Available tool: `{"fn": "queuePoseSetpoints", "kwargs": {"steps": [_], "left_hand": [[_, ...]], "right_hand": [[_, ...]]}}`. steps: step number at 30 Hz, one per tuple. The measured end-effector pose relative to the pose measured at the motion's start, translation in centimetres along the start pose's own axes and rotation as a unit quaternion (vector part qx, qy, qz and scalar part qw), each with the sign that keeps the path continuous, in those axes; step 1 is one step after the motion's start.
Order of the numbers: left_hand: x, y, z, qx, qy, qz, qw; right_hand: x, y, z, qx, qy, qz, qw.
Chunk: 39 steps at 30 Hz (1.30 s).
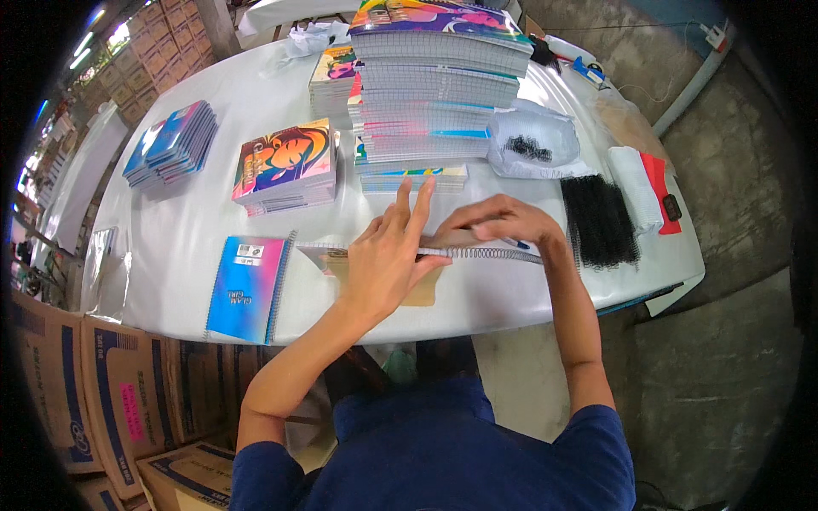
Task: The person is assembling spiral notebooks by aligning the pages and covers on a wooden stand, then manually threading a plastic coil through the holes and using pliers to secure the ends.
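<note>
Concrete floor [724,366] and piled cardboard boxes [128,383] surround the white worktop [162,247] I'm looking at. A tall stack of notebooks [443,89] dominates it. Left of that stack sits a lower pile [287,170]; to its right and nearer the person lies a black bundle of coils [599,223]. A blue-and-pink notebook [247,289] lies to the stack's near left. Straight in front of the stack, the left hand [388,255] spreads across a notebook with a brown back [420,295], and the right hand [507,219] curls above its spine; I can't tell how firmly either grips. The job looks like seating a wire coil [486,253]; I'd keep the pages squared and turn the wire lightly, so no hole gets skipped. The brown-backed notebook lies under the left hand, its coil running rightward beneath the right.
</note>
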State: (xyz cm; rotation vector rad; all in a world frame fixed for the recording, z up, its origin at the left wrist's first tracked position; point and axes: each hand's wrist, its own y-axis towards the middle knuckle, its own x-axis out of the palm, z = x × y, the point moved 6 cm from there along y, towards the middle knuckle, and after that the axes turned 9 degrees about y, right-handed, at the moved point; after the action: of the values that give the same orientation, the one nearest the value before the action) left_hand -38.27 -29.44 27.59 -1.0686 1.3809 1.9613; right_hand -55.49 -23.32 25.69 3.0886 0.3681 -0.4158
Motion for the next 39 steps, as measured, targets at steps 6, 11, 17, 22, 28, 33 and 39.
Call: {"fn": "queuePoseSetpoints", "kwargs": {"steps": [6,11,17,22,28,33,39], "left_hand": [[0.3,-0.1,0.2,-0.003,0.007,0.012,1.000],[0.1,0.0,-0.3,-0.029,0.010,0.001,1.000],[-0.5,-0.5,-1.2,-0.037,0.007,0.002,0.999],[-0.6,-0.7,-2.0,-0.038,0.013,0.022,0.999],[-1.0,-0.9,-2.5,-0.050,0.031,0.019,0.998],[-1.3,-0.8,-2.9,-0.060,0.040,0.009,0.997],[-1.5,-1.2,-3.4,-0.067,0.058,0.000,0.996]], "right_hand": [[0.6,-0.7,-2.2,-0.125,0.107,-0.019,0.986],[-0.3,-0.2,-0.3,-0.069,0.130,0.045,0.988],[0.5,0.9,-1.1,-0.024,0.074,0.023,0.997],[0.8,2.1,-0.3,0.061,-0.059,0.002,0.996],[0.7,2.4,0.1,-0.002,0.070,0.004,0.998],[0.2,1.6,0.7,-0.121,0.317,0.001,0.941],[0.5,3.3,2.4,-0.023,0.190,-0.008,0.982]]}}
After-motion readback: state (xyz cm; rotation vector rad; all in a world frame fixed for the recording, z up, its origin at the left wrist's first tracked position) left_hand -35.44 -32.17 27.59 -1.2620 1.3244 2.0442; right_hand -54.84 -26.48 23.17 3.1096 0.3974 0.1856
